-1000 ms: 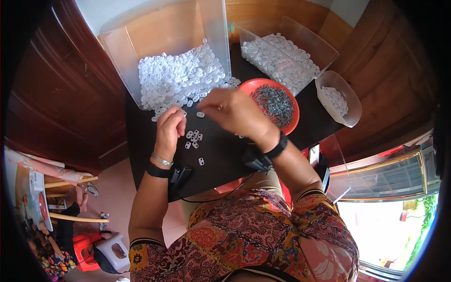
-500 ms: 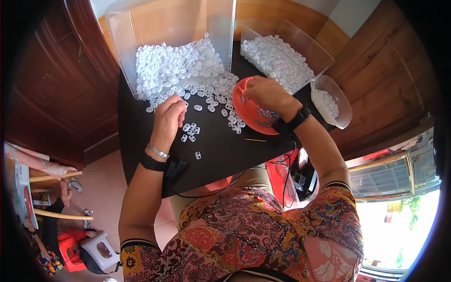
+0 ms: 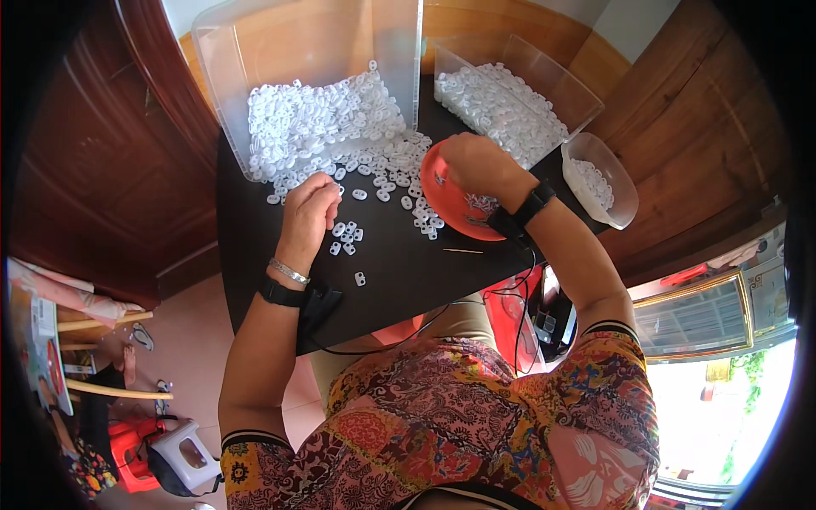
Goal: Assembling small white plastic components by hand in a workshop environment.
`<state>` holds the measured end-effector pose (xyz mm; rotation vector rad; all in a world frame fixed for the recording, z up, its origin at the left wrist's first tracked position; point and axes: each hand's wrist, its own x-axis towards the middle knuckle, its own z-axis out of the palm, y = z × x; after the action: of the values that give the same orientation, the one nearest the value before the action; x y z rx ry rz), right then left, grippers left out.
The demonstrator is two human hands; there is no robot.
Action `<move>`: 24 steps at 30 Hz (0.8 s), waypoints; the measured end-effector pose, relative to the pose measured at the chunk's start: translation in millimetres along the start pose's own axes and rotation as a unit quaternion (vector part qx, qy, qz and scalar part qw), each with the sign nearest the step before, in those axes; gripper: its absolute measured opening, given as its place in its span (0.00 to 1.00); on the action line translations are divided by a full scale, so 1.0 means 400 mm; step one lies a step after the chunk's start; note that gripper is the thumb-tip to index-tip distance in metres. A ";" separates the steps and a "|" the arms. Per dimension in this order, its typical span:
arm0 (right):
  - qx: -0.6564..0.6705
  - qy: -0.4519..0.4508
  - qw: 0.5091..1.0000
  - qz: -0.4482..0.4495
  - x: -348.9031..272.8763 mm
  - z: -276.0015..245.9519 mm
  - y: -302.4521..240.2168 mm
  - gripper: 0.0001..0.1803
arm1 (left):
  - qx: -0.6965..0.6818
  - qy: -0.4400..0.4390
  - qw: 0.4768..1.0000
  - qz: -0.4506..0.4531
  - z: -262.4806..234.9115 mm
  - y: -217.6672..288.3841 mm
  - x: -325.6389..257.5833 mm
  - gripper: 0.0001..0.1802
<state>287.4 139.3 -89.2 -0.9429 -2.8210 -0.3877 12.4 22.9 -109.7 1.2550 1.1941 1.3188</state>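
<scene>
My left hand [image 3: 308, 208] is closed above the dark table, its fingertips pinched on a small white oval plastic piece that mostly hides behind them. Beside it lie several loose white two-hole pieces [image 3: 347, 231], and one more piece [image 3: 360, 279] sits nearer to me. My right hand [image 3: 486, 166] reaches over a red-orange plate [image 3: 441, 197] with its fingers curled; the fingertips are hidden behind the hand. Small grey metal parts [image 3: 483, 202] lie in the plate under my right hand.
A large clear bin [image 3: 306, 42] at the back left spills white pieces [image 3: 327, 119] onto the table [image 3: 391, 280]. Another clear bin [image 3: 557, 76] and a small tub [image 3: 625, 191] hold more at the right. A thin stick [image 3: 463, 251] lies in front; black cables [image 3: 408, 336] hang by the table edge.
My right hand has shifted slightly up and left over the plate, and its fingers have curled in. My left hand keeps its pinch in nearly the same place.
</scene>
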 end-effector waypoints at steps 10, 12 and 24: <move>0.531 0.130 0.811 0.206 0.023 -0.143 -0.101 0.08 | -0.048 -0.033 0.998 0.009 0.010 0.017 -0.012 0.10; 0.590 0.128 0.778 0.174 0.055 -0.157 -0.150 0.08 | -0.050 -0.035 0.998 0.031 0.012 0.022 -0.018 0.10; 0.768 0.063 0.624 0.129 0.130 -0.061 -0.259 0.09 | 0.037 0.014 0.994 0.104 0.016 0.047 -0.032 0.11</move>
<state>184.6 82.2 -75.4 -0.6545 -1.6494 1.6214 19.5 8.5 -92.2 1.4493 1.1648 1.4591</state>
